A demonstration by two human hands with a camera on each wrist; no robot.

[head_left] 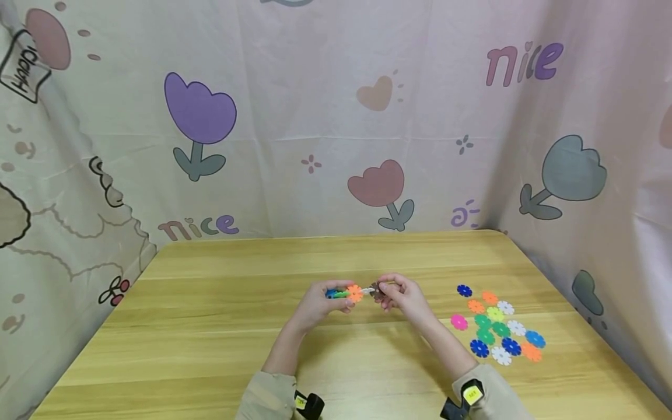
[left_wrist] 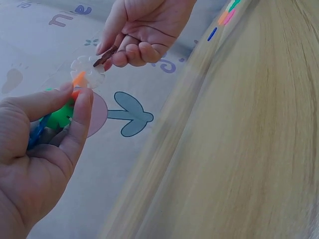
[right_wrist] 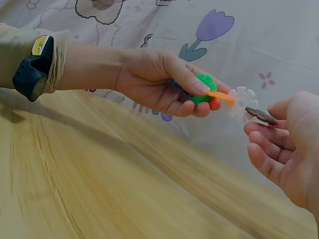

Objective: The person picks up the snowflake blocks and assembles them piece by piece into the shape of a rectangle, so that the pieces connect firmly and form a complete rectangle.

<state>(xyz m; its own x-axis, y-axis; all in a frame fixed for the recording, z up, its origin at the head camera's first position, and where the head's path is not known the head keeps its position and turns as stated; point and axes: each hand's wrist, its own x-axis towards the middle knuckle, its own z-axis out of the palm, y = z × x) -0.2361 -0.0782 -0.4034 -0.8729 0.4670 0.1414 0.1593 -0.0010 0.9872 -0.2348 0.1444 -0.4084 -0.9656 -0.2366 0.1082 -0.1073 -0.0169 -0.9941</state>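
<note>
The left hand (head_left: 315,306) of the person holds a short chain of plastic flower discs, and its fingers are curled around the blue disc (head_left: 331,293) and the green disc (right_wrist: 202,82), with the thumb pressing from one side. The orange disc (head_left: 354,293) comes out of the fingertips, and the white disc (right_wrist: 240,99) is joined at its outer side. The right hand (head_left: 409,297) pinches the brown disc (right_wrist: 260,115) between thumb and fingers, in a narrow grip, and this disc touches the rim of the white one; how deep it sits there, I cannot tell. Both hands and the chain are in the air above the middle part of the desk (head_left: 184,326), well apart from its left and right edges. Near the right edge of the desk lies a group of loose discs (head_left: 501,329) in dark blue, lighter blue, orange, white, green, yellow-green and pink, some of them touching each other. The pink disc (head_left: 459,322) lies on the side of the group nearest to the right hand. Behind the far edge hangs a pale curtain (head_left: 294,192) with printed tulips, among them a purple tulip (head_left: 199,114)
</note>
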